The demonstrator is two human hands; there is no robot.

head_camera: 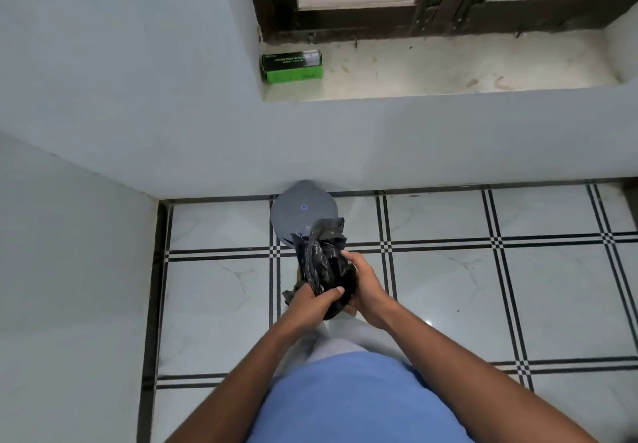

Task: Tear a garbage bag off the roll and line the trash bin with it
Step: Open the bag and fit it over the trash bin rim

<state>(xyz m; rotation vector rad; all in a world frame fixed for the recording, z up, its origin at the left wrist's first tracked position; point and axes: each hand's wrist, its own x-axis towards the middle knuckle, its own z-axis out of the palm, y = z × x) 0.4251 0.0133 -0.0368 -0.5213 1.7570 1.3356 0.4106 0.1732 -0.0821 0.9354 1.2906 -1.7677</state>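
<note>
A crumpled black garbage bag [322, 259] hangs bunched between both hands at waist height. My left hand [312, 299] grips its lower left part, thumb laid across the plastic. My right hand [362, 280] clasps it from the right side. Beyond the bag, a round grey trash bin [297, 211] with its lid closed stands on the floor against the wall; a small blue dot marks the lid. The bag's top edge overlaps the bin's near rim in view. A green and black box [291, 64] lies on the window ledge; whether it is the bag roll's box I cannot read.
A pale wall with a deep window ledge [448, 73] rises behind the bin, and another wall closes the left side. The floor [448, 277] is white tile with black grid lines. My blue shirt and light trousers fill the bottom centre.
</note>
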